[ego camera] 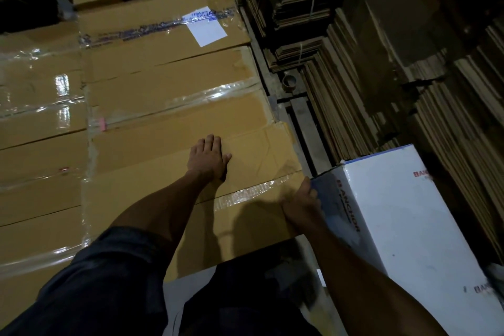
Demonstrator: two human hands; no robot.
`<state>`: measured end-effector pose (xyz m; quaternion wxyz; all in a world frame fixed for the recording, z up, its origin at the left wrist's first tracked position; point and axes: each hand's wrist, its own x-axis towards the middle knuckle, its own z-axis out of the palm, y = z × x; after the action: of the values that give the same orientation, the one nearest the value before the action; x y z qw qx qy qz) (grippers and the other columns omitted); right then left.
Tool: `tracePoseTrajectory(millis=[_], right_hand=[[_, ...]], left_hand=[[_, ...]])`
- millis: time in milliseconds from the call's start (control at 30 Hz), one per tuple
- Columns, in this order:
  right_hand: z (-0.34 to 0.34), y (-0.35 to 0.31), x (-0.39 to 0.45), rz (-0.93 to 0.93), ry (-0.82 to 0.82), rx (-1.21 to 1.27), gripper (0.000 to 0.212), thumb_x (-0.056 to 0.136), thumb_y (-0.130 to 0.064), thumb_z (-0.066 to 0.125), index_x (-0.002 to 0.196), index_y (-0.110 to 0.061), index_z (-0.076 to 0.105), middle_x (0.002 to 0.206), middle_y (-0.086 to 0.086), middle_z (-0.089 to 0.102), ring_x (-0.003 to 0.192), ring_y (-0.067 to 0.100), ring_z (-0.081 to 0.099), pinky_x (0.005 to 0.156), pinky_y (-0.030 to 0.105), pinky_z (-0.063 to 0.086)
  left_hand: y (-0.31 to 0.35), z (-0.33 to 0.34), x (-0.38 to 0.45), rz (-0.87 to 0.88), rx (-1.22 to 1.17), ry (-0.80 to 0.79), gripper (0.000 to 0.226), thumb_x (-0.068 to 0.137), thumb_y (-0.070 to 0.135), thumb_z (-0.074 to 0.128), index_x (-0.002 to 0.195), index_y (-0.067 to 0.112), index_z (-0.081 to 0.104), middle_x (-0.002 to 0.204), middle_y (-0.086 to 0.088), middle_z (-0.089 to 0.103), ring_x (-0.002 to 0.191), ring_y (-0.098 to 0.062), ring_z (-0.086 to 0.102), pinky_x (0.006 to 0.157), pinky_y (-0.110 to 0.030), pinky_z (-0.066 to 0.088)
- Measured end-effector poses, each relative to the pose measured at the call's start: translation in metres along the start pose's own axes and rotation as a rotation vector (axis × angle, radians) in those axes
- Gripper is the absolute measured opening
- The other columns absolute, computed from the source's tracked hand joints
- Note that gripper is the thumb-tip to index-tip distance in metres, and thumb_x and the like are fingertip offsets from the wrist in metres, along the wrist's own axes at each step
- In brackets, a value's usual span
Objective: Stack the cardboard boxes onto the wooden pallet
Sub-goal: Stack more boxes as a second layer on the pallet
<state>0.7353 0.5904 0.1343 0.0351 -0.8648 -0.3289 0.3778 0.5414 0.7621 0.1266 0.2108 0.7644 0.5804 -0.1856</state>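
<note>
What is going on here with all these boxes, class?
A person is working at a stack of brown cardboard boxes. The left hand rests flat, fingers straight, on top of the nearest cardboard box. The right hand is at that box's right edge, against a white printed box beside it; its grip is hard to make out. Bundles of flattened cardboard fill the dim area to the right.

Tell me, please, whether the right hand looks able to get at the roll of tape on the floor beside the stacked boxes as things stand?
Probably not. The right hand is on the near brown box's right edge beside the white box, while the tape roll lies well beyond, low in the gap by the flattened cardboard.
</note>
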Motion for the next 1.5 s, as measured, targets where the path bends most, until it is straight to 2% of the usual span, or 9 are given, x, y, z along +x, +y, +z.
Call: tracePoseTrajectory(millis=[200, 367, 533, 700, 900, 1033, 1100, 1200, 1500], right_hand=[[-0.008, 0.008, -0.034, 0.015, -0.054, -0.068, 0.084, 0.094, -0.043, 0.054, 0.158, -0.018, 0.006, 0.158, 0.016, 0.025, 0.142, 0.038, 0.031, 0.112, 0.050, 0.032], [-0.013, 0.033, -0.079, -0.052, -0.076, -0.097, 0.071, 0.088, -0.030, 0.050, 0.152, -0.016, 0.024, 0.155, 0.014, 0.030, 0.138, 0.037, 0.035, 0.110, 0.049, 0.037], [-0.003, 0.057, -0.121, -0.178, -0.026, -0.174, 0.058, 0.095, -0.036, 0.046, 0.146, -0.013, 0.035, 0.154, 0.014, 0.032, 0.137, 0.036, 0.037, 0.107, 0.046, 0.040], [0.015, 0.075, -0.177, -0.374, -0.022, -0.239, 0.067, 0.099, -0.043, 0.049, 0.155, -0.015, 0.027, 0.158, 0.012, 0.030, 0.141, 0.035, 0.032, 0.111, 0.044, 0.036], [0.044, 0.079, -0.259, -0.536, -0.091, -0.326, 0.070, 0.100, -0.049, 0.049, 0.158, -0.019, 0.023, 0.162, 0.009, 0.026, 0.146, 0.032, 0.029, 0.115, 0.044, 0.033], [0.074, 0.064, -0.305, -0.674, -0.136, -0.382, 0.069, 0.101, -0.048, 0.048, 0.158, -0.018, 0.023, 0.163, 0.008, 0.025, 0.147, 0.030, 0.026, 0.117, 0.044, 0.030], [0.097, 0.055, -0.329, -0.740, -0.151, -0.408, 0.068, 0.101, -0.048, 0.048, 0.158, -0.018, 0.024, 0.162, 0.007, 0.026, 0.147, 0.030, 0.026, 0.118, 0.044, 0.029], [0.132, 0.041, -0.359, -0.811, -0.176, -0.447, 0.067, 0.100, -0.049, 0.048, 0.157, -0.018, 0.027, 0.160, 0.007, 0.030, 0.146, 0.029, 0.028, 0.118, 0.044, 0.029], [0.279, -0.032, -0.458, -0.936, -0.222, -0.558, 0.065, 0.097, -0.051, 0.052, 0.152, -0.020, 0.036, 0.153, 0.006, 0.042, 0.140, 0.030, 0.037, 0.113, 0.043, 0.035]], left_hand=[[0.002, -0.004, -0.041, -0.028, -0.024, -0.004, 0.073, 0.102, 0.045, 0.037, 0.157, 0.008, 0.007, 0.165, -0.011, 0.003, 0.151, -0.032, 0.005, 0.121, -0.044, 0.013], [-0.008, 0.022, -0.115, -0.046, -0.067, 0.002, 0.067, 0.101, 0.040, 0.039, 0.153, 0.005, 0.018, 0.164, -0.012, 0.012, 0.149, -0.033, 0.013, 0.119, -0.044, 0.021], [-0.017, 0.062, -0.204, -0.107, -0.123, 0.058, 0.064, 0.102, 0.040, 0.037, 0.154, 0.006, 0.019, 0.164, -0.012, 0.011, 0.150, -0.032, 0.011, 0.119, -0.043, 0.019], [-0.027, 0.097, -0.303, -0.179, -0.223, 0.209, 0.060, 0.101, 0.040, 0.038, 0.150, 0.006, 0.030, 0.158, -0.014, 0.029, 0.145, -0.033, 0.023, 0.116, -0.044, 0.027], [-0.048, 0.138, -0.425, -0.299, -0.347, 0.301, 0.062, 0.101, 0.042, 0.040, 0.150, 0.005, 0.033, 0.156, -0.015, 0.035, 0.145, -0.034, 0.026, 0.117, -0.045, 0.028], [-0.078, 0.171, -0.483, -0.392, -0.399, 0.372, 0.056, 0.095, 0.045, 0.036, 0.132, 0.006, 0.050, 0.133, -0.014, 0.056, 0.124, -0.033, 0.046, 0.101, -0.043, 0.042], [-0.095, 0.186, -0.509, -0.474, -0.456, 0.389, 0.051, 0.099, 0.041, 0.043, 0.137, 0.006, 0.047, 0.138, -0.014, 0.053, 0.131, -0.034, 0.042, 0.106, -0.043, 0.039], [-0.124, 0.207, -0.540, -0.576, -0.537, 0.413, 0.059, 0.101, 0.042, 0.043, 0.149, 0.007, 0.035, 0.153, -0.012, 0.040, 0.145, -0.031, 0.028, 0.115, -0.043, 0.030], [-0.287, 0.273, -0.644, -0.760, -0.645, 0.409, 0.064, 0.101, 0.044, 0.041, 0.152, 0.007, 0.029, 0.157, -0.013, 0.032, 0.147, -0.031, 0.024, 0.116, -0.037, 0.021]])
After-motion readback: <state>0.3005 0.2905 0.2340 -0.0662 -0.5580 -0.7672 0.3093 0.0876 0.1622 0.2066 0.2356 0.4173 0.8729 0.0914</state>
